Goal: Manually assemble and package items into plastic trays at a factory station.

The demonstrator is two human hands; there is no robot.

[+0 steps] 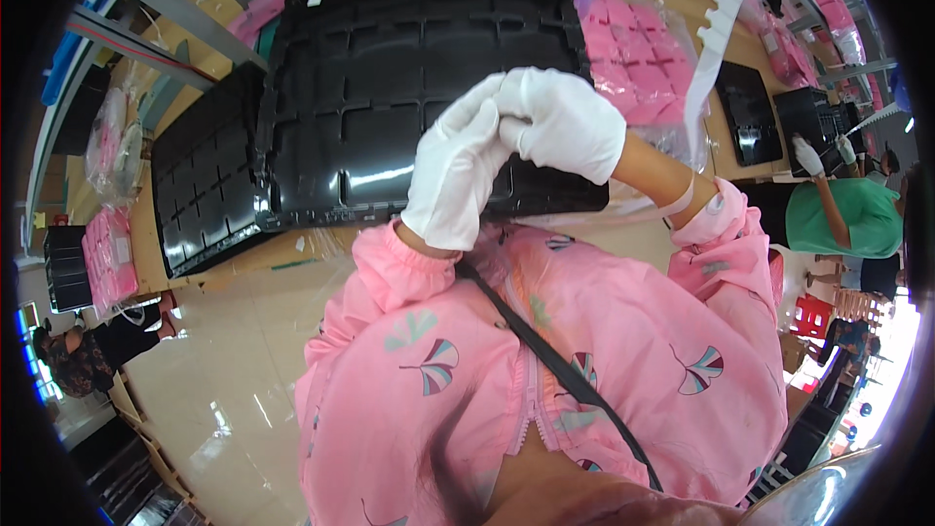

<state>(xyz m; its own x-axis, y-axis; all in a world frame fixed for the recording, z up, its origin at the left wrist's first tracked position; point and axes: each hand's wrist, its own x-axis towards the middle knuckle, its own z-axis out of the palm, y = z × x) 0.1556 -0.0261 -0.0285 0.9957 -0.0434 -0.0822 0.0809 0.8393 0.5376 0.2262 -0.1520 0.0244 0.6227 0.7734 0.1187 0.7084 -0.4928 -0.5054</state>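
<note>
Head view: left hand (456, 170) and right hand (565, 122), gloved white, pinched together above black tray (390, 68) on worktop (224, 331); contents unclear. Best kept close, fingertips steady, tray edge clear.

Your left hand (456, 170) and right hand (565, 122) meet fingertip to fingertip above the near edge of the moulded tray (390, 68) on the workbench (243, 331). A second tray (205, 170) lies just left of it, partly beneath. Bagged foam pieces (638, 54) lie right of the tray, and a co-worker (838, 214) sits farther right.
</note>
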